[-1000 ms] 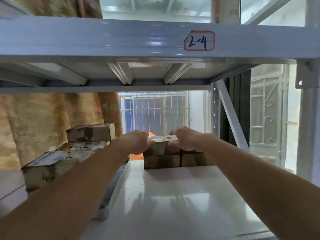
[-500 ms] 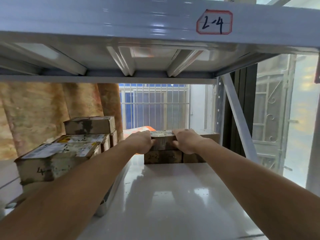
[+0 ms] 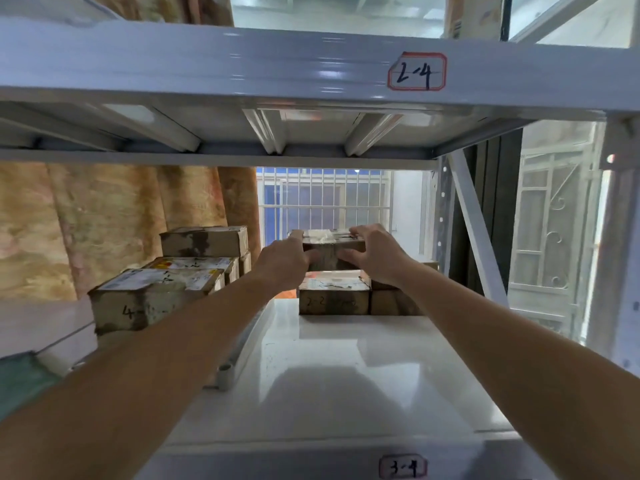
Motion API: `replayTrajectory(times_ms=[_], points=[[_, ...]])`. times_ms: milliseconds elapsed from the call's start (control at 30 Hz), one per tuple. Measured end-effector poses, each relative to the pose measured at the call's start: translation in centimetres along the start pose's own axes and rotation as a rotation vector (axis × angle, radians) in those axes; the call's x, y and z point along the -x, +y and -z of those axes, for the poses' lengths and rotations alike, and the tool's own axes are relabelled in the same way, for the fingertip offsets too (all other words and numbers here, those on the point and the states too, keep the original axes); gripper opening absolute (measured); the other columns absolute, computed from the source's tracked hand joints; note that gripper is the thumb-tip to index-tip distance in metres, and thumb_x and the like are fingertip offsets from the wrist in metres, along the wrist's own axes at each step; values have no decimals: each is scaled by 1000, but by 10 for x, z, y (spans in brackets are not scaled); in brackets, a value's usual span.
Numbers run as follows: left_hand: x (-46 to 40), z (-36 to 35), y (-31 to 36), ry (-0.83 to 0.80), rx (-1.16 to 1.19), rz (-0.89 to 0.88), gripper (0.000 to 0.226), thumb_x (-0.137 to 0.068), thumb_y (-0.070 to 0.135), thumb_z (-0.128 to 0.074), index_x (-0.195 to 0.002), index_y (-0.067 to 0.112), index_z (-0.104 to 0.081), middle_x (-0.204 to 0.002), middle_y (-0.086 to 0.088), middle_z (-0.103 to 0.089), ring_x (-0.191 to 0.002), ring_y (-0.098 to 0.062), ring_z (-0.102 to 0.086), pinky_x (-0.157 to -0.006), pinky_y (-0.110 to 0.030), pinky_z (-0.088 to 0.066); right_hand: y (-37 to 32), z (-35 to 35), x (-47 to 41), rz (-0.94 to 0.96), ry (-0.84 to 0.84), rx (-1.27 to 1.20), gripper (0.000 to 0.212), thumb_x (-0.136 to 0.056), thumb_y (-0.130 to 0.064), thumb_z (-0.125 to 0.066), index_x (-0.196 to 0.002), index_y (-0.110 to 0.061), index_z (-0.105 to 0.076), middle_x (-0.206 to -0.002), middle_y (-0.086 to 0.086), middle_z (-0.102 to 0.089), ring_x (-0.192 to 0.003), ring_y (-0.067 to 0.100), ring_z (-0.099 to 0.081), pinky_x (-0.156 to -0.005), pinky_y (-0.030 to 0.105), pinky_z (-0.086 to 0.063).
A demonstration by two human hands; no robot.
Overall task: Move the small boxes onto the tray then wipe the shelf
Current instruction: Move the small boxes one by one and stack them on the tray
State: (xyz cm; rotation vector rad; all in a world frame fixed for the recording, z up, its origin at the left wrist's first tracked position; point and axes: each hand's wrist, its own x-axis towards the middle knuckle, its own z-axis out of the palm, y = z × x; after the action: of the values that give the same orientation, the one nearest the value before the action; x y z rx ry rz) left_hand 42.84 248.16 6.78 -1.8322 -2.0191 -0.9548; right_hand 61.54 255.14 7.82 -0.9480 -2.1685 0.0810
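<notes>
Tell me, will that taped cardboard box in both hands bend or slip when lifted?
Probably stiff: the box keeps square edges between the left hand and right hand. The glossy tape on top might be slick, though the cardboard sides should grip. Likely light, given its small size.

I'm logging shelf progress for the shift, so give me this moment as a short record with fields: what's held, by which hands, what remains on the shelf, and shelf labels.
held item: small box, lifted above the stack
left hand: gripping the box's left side
right hand: gripping its right side and top
remaining on shelf: box marked 2-2, another box to its right
already moved: boxes stacked at left
labels: 2-4 above, 3-4 below
wiping: not started, no cloth visible
</notes>
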Motion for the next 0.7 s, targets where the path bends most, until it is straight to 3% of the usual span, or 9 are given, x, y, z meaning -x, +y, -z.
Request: replayTrajectory(times_ms=[167,333,533,600,700], points=[[33,18,16,79,34,-97,47,-99,47,-48,-135,17,-46,-102,-6,-67,-80,-24,-60,-74,-38,-50,-9,15,26,-28,0,-79,64,-87,-46,-67,-138,-11,-51,-126,8,-63,-99,17,-55,-79,26,-39],[61,38,22,80,-14,-110,44,-99,50,-42,-130,20,-51,-102,-4,-68,-82,-21,-59,-72,-36,-49,-17,18,51,-18,-7,-79,60,-91,-47,-59,-141,-16,-48,-124,5,-63,-94,17,-56,-76,27,-42],[80,76,7,70,-94,-105,48,-100,51,-39,-136,20,-48,-112,-6,-67,-94,-23,-61,-82,-42,-51,-48,18,68,110,35,-56,57,-90,-41,-63,-141,-18,-48,-126,11,-58,-113,26,-51,-92,34,-39],[83,90,0,71,-100,-116,48,-100,50,-40,-138,20,-46,-110,-4,-66,-88,-19,-61,-73,-38,-50,-64,18,69,125,55,-55,56,-91,-40,-62,-141,-18,-48,-127,10,-58,-115,26,-50,-94,35,-38],[86,112,-15,77,-83,-134,42,-100,48,-42,-132,20,-51,-96,4,-61,-67,-6,-54,-51,-27,-35,-90,14,62,137,63,-47,56,-92,-40,-62,-141,-18,-48,-129,10,-57,-118,26,-49,-94,31,-35]])
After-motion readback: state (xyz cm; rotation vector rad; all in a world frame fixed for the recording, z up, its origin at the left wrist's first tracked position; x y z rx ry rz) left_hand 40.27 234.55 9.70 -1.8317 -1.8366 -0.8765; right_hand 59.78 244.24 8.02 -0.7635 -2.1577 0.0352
